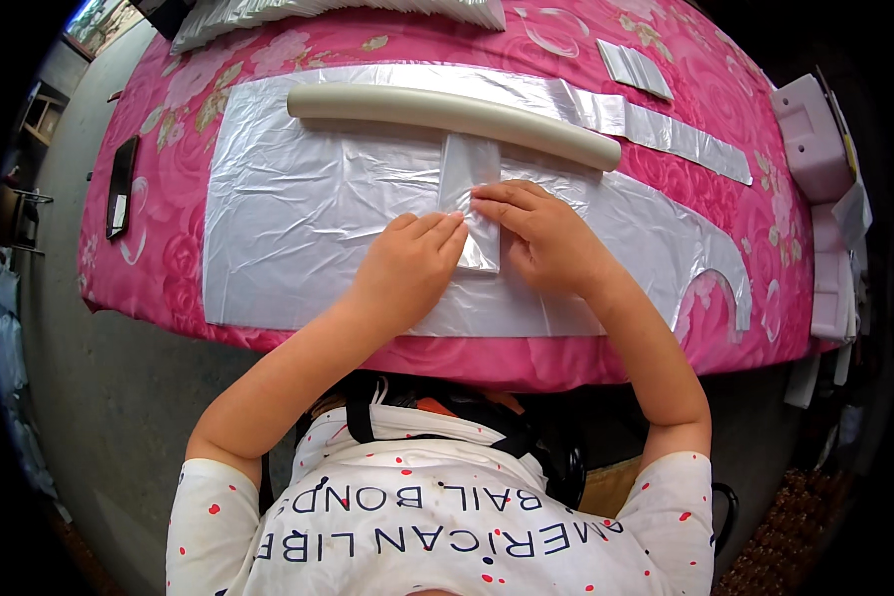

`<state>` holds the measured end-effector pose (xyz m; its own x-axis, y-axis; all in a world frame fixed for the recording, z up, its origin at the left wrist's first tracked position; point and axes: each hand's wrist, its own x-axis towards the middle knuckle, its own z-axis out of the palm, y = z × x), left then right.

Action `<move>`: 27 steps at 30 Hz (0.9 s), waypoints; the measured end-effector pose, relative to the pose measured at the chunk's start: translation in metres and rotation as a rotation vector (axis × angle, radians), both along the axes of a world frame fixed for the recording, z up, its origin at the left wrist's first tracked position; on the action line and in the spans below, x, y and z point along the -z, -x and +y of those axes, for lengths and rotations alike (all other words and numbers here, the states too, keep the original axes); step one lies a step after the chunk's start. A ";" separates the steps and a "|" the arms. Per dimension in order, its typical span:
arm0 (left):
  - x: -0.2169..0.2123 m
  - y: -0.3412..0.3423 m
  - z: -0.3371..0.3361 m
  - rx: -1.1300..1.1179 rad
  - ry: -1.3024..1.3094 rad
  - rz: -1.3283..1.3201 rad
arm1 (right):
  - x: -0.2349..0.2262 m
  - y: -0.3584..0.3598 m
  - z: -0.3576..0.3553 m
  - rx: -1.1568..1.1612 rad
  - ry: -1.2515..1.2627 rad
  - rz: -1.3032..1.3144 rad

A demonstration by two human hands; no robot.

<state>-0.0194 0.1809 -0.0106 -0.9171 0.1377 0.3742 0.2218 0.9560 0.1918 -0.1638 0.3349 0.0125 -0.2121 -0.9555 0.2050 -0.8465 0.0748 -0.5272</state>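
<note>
A narrow folded piece of clear-white plastic film lies in front of me on a large white plastic sheet. My left hand is closed, its fingertips pressed together at the left edge of the folded film. From the other side my right hand has its fingers together and its fingertips on the same film, close to the left ones. Just beyond both hands, a long cream-coloured tube rests across the sheet and touches the far end of the film.
A pink floral cloth covers the table. A dark phone lies at the left. Stacked white folded film sits at the far edge, with a smaller white stack at far right. Pale foam-like blocks stand along the right edge.
</note>
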 end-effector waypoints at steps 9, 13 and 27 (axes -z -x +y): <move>-0.007 -0.044 0.006 0.192 -0.142 0.016 | 0.019 -0.041 0.016 -0.062 0.217 0.071; -0.002 -0.049 0.003 0.170 -0.238 -0.019 | 0.017 -0.050 0.022 -0.045 0.204 0.070; -0.019 -0.007 0.000 -0.450 -0.914 -0.360 | -0.011 -0.031 -0.012 0.558 -0.368 -0.636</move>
